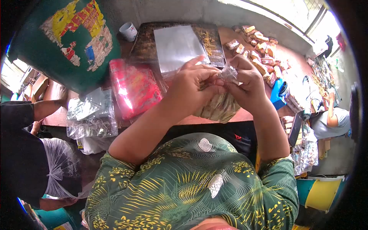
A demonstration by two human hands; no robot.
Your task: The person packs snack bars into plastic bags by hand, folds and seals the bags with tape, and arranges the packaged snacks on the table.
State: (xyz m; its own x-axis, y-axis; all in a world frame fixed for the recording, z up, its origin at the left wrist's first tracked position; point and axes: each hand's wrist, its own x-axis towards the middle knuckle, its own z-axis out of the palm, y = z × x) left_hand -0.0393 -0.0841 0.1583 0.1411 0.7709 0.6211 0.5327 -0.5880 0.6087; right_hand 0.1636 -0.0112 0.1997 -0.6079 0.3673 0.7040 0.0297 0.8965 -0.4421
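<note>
Both hands pinch a filled bag's neck

Head view: the left hand [199, 79] and right hand [247, 78] grip the gathered top of a filled clear plastic bag [219, 108], hanging at 6 o'clock below them. The step looks like closing its mouth; the next move calls for a firm pinch. From the hands, plastic sheets [178, 44] lie at 11, packets [264, 59] at 2, a blue tape dispenser [278, 97] at 3–4, red plastic packaging [136, 92] at 9. Nothing visibly blocks the hands.
</note>
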